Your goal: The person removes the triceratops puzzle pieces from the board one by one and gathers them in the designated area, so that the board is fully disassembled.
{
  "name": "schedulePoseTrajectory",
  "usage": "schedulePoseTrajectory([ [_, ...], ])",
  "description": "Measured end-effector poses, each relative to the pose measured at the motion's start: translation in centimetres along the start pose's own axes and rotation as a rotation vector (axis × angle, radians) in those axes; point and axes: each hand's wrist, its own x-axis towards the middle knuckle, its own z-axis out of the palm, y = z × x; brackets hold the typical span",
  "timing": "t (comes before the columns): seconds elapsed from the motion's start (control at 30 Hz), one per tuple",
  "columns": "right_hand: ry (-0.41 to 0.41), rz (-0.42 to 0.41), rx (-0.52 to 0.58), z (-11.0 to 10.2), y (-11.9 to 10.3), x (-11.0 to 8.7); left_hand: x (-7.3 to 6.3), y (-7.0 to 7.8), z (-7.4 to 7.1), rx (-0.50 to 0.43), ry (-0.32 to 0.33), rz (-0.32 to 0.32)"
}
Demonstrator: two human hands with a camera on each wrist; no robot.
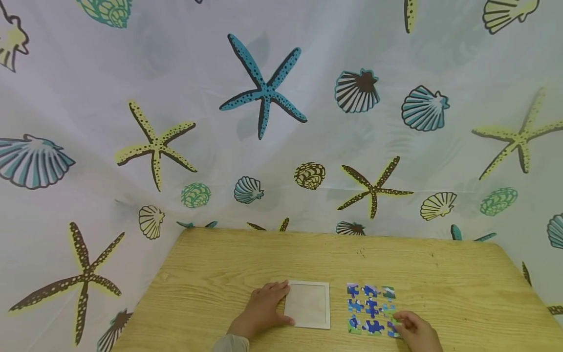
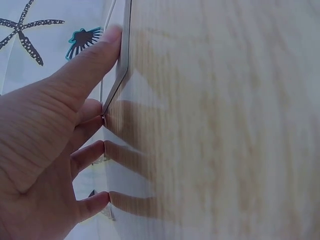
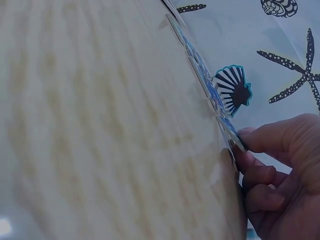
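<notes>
A square tray with a raised white border [image 1: 327, 309] and a pale wood-coloured inside lies flat on the table. My left hand [image 1: 265, 309] rests at its left side, fingers spread near the upper corner and thumb by the lower one. In the left wrist view the thumb [image 2: 102, 52] lies against the border, while the other fingertips touch the table. To the tray's right, blue, purple and green jigsaw pieces [image 1: 372, 308] lie in loose rows, slightly apart. My right hand [image 1: 418, 333] pinches a jigsaw piece [image 3: 231, 133] at the near right corner between thumb and forefinger, other fingers curled.
Both hands work near the front of a wood-grain table [image 1: 264, 254]. A white cloth [image 1: 303, 142] printed with starfish and shells hangs behind the table and along its sides.
</notes>
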Motion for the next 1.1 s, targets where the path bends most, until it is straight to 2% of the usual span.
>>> schedulePoseTrajectory([
  [0.2, 0.009, -0.043, -0.054, 0.24, 0.04, -0.11, 0.06, -0.03, 0.06, -0.012, -0.008, 0.000],
  [0.53, 0.014, -0.051, -0.117, 0.19, 0.08, 0.02, 0.20, -0.47, 0.30, -0.023, -0.005, -0.001],
  [0.7, 0.023, -0.009, -0.063, 0.20, 0.17, 0.08, 0.22, -0.43, 0.10, -0.030, -0.009, -0.004],
  [0.93, 0.028, 0.004, 0.008, 0.24, 0.34, 0.09, 0.13, -0.40, -0.13, -0.019, -0.003, 0.000],
  [1.1, 0.019, 0.026, 0.032, 0.26, 0.74, 0.09, 0.00, -0.58, -0.05, -0.061, -0.016, 0.007],
])
